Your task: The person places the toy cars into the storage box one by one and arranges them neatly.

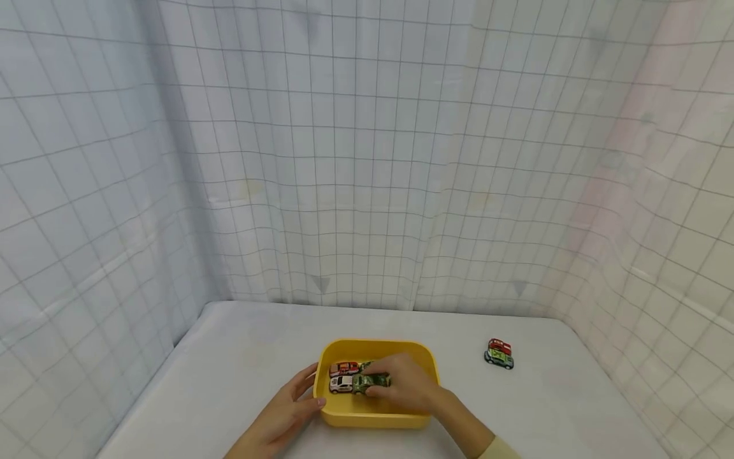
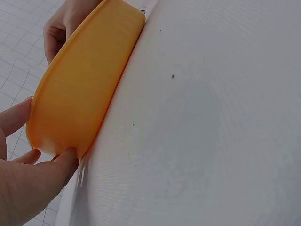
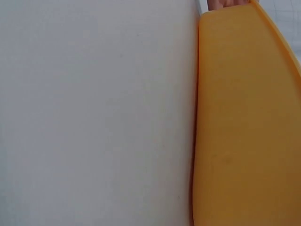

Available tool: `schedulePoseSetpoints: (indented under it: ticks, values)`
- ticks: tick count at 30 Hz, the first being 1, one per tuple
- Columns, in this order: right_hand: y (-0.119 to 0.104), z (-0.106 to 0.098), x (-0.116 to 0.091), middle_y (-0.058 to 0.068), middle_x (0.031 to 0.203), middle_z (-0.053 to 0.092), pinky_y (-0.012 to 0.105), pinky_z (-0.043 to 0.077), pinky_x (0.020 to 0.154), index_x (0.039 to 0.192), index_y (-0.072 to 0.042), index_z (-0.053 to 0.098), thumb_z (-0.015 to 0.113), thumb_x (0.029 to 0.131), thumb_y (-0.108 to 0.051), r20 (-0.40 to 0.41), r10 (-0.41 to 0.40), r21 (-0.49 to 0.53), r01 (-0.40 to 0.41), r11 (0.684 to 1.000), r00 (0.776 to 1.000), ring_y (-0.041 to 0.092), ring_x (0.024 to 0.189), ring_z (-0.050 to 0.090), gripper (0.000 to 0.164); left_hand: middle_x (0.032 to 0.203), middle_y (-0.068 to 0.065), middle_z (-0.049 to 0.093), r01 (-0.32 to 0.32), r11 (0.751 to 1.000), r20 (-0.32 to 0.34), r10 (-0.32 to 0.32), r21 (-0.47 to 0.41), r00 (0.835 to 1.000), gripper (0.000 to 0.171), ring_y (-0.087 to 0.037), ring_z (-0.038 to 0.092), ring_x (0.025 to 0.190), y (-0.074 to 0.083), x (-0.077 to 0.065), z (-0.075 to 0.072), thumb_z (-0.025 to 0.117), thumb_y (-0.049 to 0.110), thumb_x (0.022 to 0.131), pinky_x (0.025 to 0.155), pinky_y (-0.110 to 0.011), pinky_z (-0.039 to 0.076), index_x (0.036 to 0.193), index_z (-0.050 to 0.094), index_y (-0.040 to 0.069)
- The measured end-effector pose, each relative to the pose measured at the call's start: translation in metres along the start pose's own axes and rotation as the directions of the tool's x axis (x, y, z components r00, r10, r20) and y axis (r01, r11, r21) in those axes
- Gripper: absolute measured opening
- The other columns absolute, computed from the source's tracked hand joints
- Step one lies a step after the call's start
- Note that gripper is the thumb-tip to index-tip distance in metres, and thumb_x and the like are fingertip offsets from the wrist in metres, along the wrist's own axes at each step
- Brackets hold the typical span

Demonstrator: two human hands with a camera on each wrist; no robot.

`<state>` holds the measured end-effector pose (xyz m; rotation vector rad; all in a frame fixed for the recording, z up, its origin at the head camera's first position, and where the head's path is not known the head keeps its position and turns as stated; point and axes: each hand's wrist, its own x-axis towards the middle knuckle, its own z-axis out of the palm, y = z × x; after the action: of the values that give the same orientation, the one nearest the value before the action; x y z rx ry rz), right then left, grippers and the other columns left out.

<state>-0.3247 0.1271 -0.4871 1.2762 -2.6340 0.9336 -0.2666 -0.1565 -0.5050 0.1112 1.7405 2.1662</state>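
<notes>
In the head view a yellow tray (image 1: 375, 421) sits on the table before me. My left hand (image 1: 287, 408) holds its left end, thumb at the rim and fingers along the outside; the left wrist view shows fingertips (image 2: 68, 155) against the yellow wall. Reaching into the tray, my right hand (image 1: 404, 382) pinches a green camouflage toy car (image 1: 361, 383) between thumb and fingers. A white toy car (image 1: 341, 384) stands at its left, with a red-orange toy car (image 1: 344, 368) just behind. More green shows behind the fingers, partly hidden.
Right of the tray, a red toy car (image 1: 500, 345) and a green-and-grey toy car (image 1: 499, 359) sit side by side on the white table (image 1: 550, 408). White grid-patterned curtains (image 1: 378, 191) enclose the table at the back and both sides.
</notes>
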Motion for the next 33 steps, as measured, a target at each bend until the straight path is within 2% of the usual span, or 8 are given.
schedulePoseSetpoints:
  ticks: [5, 8, 14, 22, 29, 33]
  values:
    - [-0.007, 0.008, 0.007, -0.014, 0.113, 0.073, 0.026, 0.056, 0.090, 0.119, -0.017, 0.078, 0.078, 0.095, -0.028, 0.030, -0.001, 0.013, 0.000, 1.000, 1.000, 0.001, 0.103, 0.065, 0.026, 0.166, -0.034, 0.005, 0.000, 1.000, 0.017, 0.000, 0.002, 1.000, 0.089, -0.052, 0.011, 0.151, 0.001, 0.001, 0.000, 0.069, -0.002, 0.096, 0.110, -0.044, 0.046, 0.164, 0.013, 0.001]
    - [-0.011, 0.013, 0.012, -0.015, 0.111, 0.073, 0.023, 0.055, 0.088, 0.118, -0.017, 0.079, 0.079, 0.094, -0.027, 0.054, 0.004, -0.024, -0.003, 1.000, 0.999, -0.002, 0.101, 0.065, 0.025, 0.166, -0.034, 0.005, 0.000, 1.000, 0.023, 0.000, -0.003, 1.000, 0.088, -0.052, 0.011, 0.151, 0.001, 0.002, 0.001, 0.069, -0.002, 0.096, 0.111, -0.045, 0.045, 0.164, 0.013, 0.001]
    - [-0.020, 0.022, 0.025, -0.020, 0.102, 0.072, 0.019, 0.053, 0.085, 0.111, -0.021, 0.081, 0.082, 0.090, -0.035, 0.125, 0.035, -0.104, -0.022, 0.994, 0.992, -0.007, 0.093, 0.062, 0.025, 0.166, -0.033, 0.006, 0.002, 1.000, 0.020, -0.002, -0.003, 1.000, 0.089, -0.051, 0.012, 0.151, 0.001, 0.002, 0.001, 0.069, -0.002, 0.096, 0.112, -0.047, 0.043, 0.164, 0.014, 0.001]
    - [-0.020, 0.035, 0.036, -0.018, 0.101, 0.074, 0.010, 0.051, 0.083, 0.111, -0.018, 0.083, 0.084, 0.089, -0.033, 0.204, 0.002, -0.128, 0.025, 0.991, 0.979, -0.008, 0.093, 0.063, 0.027, 0.166, -0.033, 0.006, 0.012, 1.000, 0.017, -0.012, 0.024, 1.000, 0.088, -0.052, 0.011, 0.151, -0.002, 0.002, 0.002, 0.071, 0.000, 0.095, 0.115, -0.050, 0.038, 0.165, 0.016, 0.003]
    - [-0.022, 0.039, 0.042, -0.019, 0.102, 0.074, 0.017, 0.053, 0.088, 0.112, -0.019, 0.083, 0.085, 0.088, -0.034, 0.216, 0.012, -0.187, 0.029, 0.982, 0.976, -0.007, 0.094, 0.064, 0.029, 0.167, -0.031, 0.007, 0.018, 1.000, 0.002, -0.018, 0.020, 1.000, 0.088, -0.050, 0.012, 0.152, 0.001, 0.000, 0.000, 0.071, 0.001, 0.096, 0.116, -0.050, 0.037, 0.165, 0.016, 0.003]
    - [-0.021, 0.041, 0.044, -0.018, 0.104, 0.074, 0.019, 0.053, 0.089, 0.114, -0.020, 0.082, 0.086, 0.087, -0.033, 0.219, 0.008, -0.175, 0.031, 0.984, 0.976, -0.006, 0.096, 0.064, 0.030, 0.166, -0.032, 0.008, 0.024, 1.000, -0.007, -0.024, 0.017, 1.000, 0.089, -0.049, 0.014, 0.151, 0.001, -0.001, -0.002, 0.071, 0.002, 0.096, 0.115, -0.049, 0.040, 0.165, 0.015, 0.004]
